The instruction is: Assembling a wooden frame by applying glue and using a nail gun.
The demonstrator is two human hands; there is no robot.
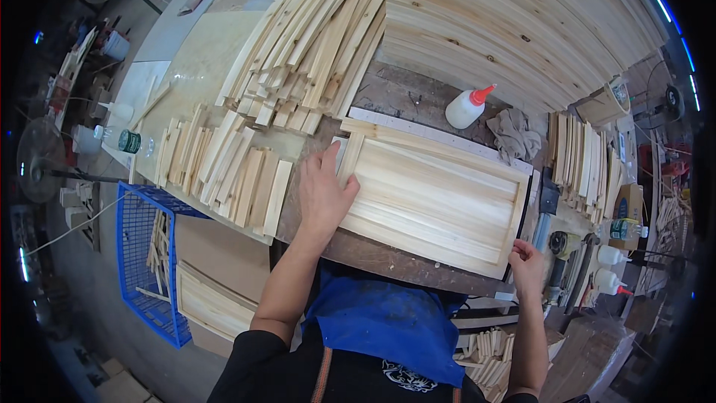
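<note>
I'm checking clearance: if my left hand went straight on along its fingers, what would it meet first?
Past what it now touches, your left hand would probably meet the piled wooden strips, though depth is unclear.

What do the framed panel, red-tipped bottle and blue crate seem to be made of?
Framed panel: wood, pale and apparently unvarnished, with grain streaks showing.
Red-tipped bottle: probably plastic, smooth and whitish, with a tapered nozzle.
Blue crate: likely moulded plastic, evenly coloured, with a regular lattice wall.
</note>
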